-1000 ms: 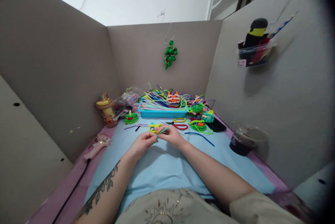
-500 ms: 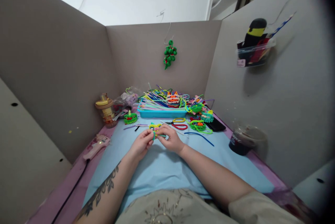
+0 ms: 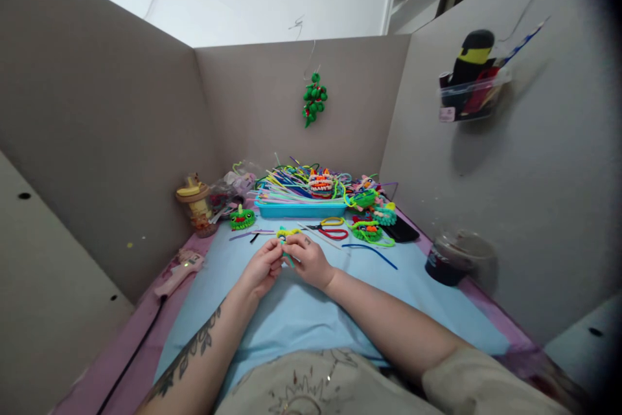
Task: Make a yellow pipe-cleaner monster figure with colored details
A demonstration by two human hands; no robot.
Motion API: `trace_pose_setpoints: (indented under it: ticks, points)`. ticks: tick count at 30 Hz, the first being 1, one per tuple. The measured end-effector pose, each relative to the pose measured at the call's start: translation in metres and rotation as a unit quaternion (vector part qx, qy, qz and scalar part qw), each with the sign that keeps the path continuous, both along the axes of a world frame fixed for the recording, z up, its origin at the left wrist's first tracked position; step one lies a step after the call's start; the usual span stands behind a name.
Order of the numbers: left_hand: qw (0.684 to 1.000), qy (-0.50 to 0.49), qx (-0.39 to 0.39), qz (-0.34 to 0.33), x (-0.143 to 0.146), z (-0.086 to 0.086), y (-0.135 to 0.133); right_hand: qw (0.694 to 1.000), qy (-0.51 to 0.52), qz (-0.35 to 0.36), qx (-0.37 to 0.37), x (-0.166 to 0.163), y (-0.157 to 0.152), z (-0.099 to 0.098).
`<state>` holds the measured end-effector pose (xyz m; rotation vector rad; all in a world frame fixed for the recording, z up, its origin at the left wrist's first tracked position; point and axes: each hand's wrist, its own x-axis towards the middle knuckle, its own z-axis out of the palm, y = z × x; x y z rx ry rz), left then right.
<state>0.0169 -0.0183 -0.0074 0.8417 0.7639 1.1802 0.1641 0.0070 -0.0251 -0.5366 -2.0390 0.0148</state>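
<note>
My left hand (image 3: 263, 267) and my right hand (image 3: 309, 259) meet over the middle of the blue cloth, fingertips pinched close together. Between them is a teal pipe cleaner (image 3: 288, 259), its end poking out below the fingers. A small yellow and teal pipe-cleaner piece (image 3: 288, 232) shows just beyond the fingertips, mostly covered by them. Behind my right hand lie scissors (image 3: 333, 232) with one red and one yellow handle loop. A loose dark blue pipe cleaner (image 3: 372, 254) rests to the right. On the left sits a green pipe-cleaner frog-like face (image 3: 241, 217).
A blue tray (image 3: 301, 210) heaped with pipe cleaners stands at the back. More pipe-cleaner pieces (image 3: 367, 231) and a black phone (image 3: 401, 230) are at right, near a dark tub (image 3: 447, 261). A pink glue gun (image 3: 181, 270) and a lidded cup (image 3: 198, 208) stand left.
My right hand has turned, its fingers curling in closer to my left hand. The teal pipe cleaner's end now points down below the fingers.
</note>
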Motion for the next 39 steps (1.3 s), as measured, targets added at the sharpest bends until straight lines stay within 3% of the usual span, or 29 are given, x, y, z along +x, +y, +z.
trace_pose_setpoints:
  ticks: [7,11,14,18,21,25,29,32,35,39]
  points:
    - [1.000,0.010,0.024,-0.001,0.000,0.006,-0.004,0.996,0.080,0.031,-0.027,0.004,0.003,0.002]
    - [0.995,0.078,0.056,0.024,-0.001,0.007,-0.003,0.990,0.101,0.065,-0.076,0.008,0.005,0.007]
    - [0.981,0.161,0.090,0.057,0.000,0.007,-0.004,0.977,0.120,0.085,-0.156,0.010,0.007,0.010]
    - [0.956,0.251,0.134,0.073,0.002,0.009,-0.006,0.935,0.152,0.126,-0.293,0.012,0.011,0.010]
    - [0.930,0.310,0.178,0.086,0.001,0.009,-0.005,0.915,0.162,0.135,-0.343,0.013,0.013,0.009]
    - [0.884,0.380,0.242,0.126,-0.002,0.003,-0.002,0.918,0.157,0.132,-0.338,0.012,0.016,0.006]
    - [0.791,0.474,0.354,0.159,-0.005,-0.006,0.001,0.940,0.148,0.115,-0.286,0.012,0.014,0.007]
    - [0.737,0.516,0.415,0.137,-0.004,-0.010,0.002,0.952,0.137,0.091,-0.258,0.011,0.010,0.011]
    - [0.717,0.537,0.430,0.113,-0.003,-0.011,0.002,0.957,0.128,0.071,-0.250,0.011,0.008,0.013]
    - [0.719,0.536,0.430,0.105,-0.002,-0.009,0.001,0.956,0.135,0.058,-0.252,0.010,0.010,0.011]
